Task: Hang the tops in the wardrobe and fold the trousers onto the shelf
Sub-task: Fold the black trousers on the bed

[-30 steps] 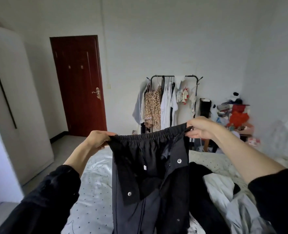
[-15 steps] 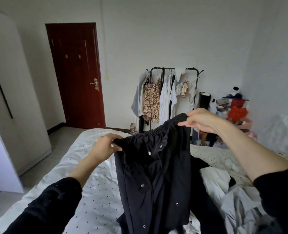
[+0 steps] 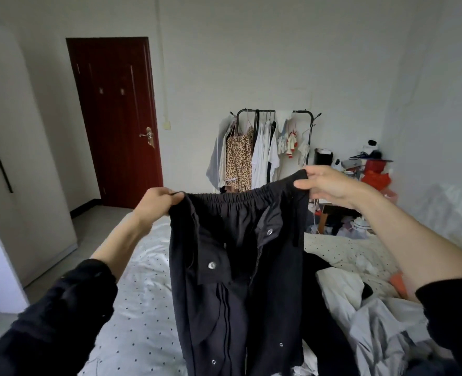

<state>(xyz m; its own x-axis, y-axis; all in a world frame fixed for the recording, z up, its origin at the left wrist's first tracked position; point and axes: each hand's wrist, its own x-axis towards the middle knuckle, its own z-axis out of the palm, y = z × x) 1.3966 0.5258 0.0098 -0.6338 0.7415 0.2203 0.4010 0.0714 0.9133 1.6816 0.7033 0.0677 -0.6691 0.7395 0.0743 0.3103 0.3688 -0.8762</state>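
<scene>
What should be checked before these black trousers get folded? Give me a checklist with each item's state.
1. Left hand grips the waistband: ok.
2. Right hand pinches the other waistband end: ok.
3. Black trousers hang with the waistband stretched across: ok.
4. Legs aligned below: cannot tell, cut off by the frame.
5. Bare bed sheet on the left to fold on: ok.
6. Shelf free: cannot tell, not in view.

Both arms come in from the bottom corners of the frame wearing black long sleeves, kinda soft and bunched. The left sleeve (image 3: 61,316) and right sleeve (image 3: 452,316) are pushed up, leaving forearms and hands bare.
</scene>
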